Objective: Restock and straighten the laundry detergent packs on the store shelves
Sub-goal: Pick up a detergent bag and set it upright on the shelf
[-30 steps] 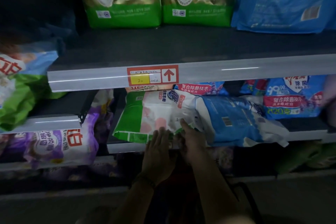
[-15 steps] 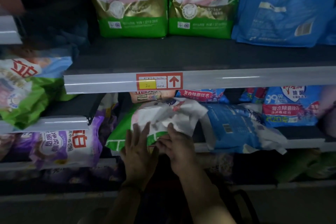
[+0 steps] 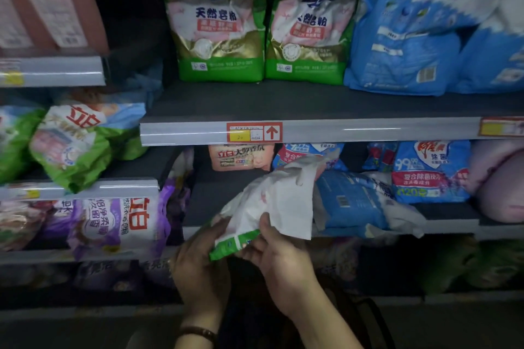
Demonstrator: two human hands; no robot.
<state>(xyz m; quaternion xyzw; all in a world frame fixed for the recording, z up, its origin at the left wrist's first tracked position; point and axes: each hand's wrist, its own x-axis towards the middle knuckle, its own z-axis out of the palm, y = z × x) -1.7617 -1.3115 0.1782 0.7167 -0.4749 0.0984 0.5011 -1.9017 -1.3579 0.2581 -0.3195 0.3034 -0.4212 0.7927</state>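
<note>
A white detergent pack with a green bottom edge [image 3: 278, 201] is lifted and tilted in front of the middle shelf [image 3: 204, 201]. My left hand [image 3: 201, 263] grips its lower left corner. My right hand [image 3: 280, 261] holds its bottom edge, thumb on the white face. Beside it on the right a blue pack [image 3: 351, 204] lies flat on the same shelf. Behind stand a pink pack [image 3: 241, 157] and blue packs [image 3: 431, 173]. On the upper shelf two green and white packs [image 3: 218, 25] stand upright next to large blue ones [image 3: 405, 37].
The upper shelf rail carries a red and yellow price tag [image 3: 253, 132]. On the left bay lie green packs [image 3: 73, 144] and purple packs [image 3: 113, 224], some hanging over the rails. Dark lower shelves hold more packs that are hard to make out.
The white and green pack lay flat on the middle shelf; both hands have pulled it forward and tipped it up. The view has tilted upward, showing more of the upper shelf.
</note>
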